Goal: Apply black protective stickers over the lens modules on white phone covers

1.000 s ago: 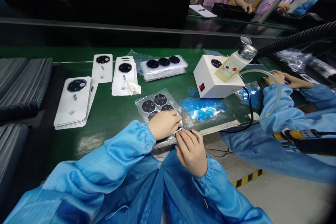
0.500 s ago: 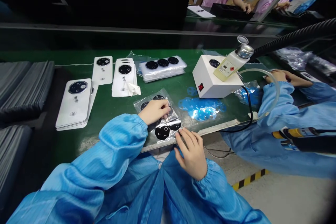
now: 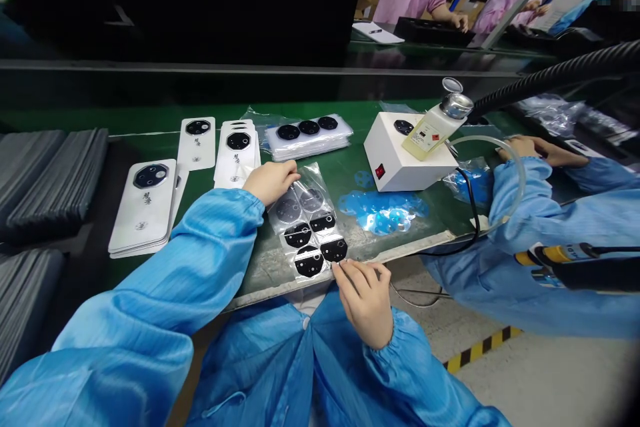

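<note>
A clear plastic sheet (image 3: 327, 233) carrying several black octagonal camera-lens stickers (image 3: 309, 260) lies at the bench's front edge. The two upper stickers look hazy under the film. My left hand (image 3: 273, 181) is at the sheet's upper left, thumb and fingers closed on clear film there. At the lower right corner, my right hand (image 3: 367, 300) has its thumb and fingertips together on the sheet's edge. Beyond my left hand is a pile of white phone-shaped cards (image 3: 237, 157), partly hidden by that hand.
More white cards (image 3: 145, 207) are stacked at left, beside grey sheet stacks (image 3: 55, 180). Behind are bundled lens sheets (image 3: 310, 139). Blue film discs (image 3: 383, 210) lie right, near a white box (image 3: 407, 170) bearing a pump bottle (image 3: 433, 130). A co-worker's sleeve (image 3: 530, 200) is farther right.
My left hand has moved from the middle of the sheet to its upper left, uncovering stickers. My right thumb has come up to the fingertips at the sheet's corner. The view has tilted slightly.
</note>
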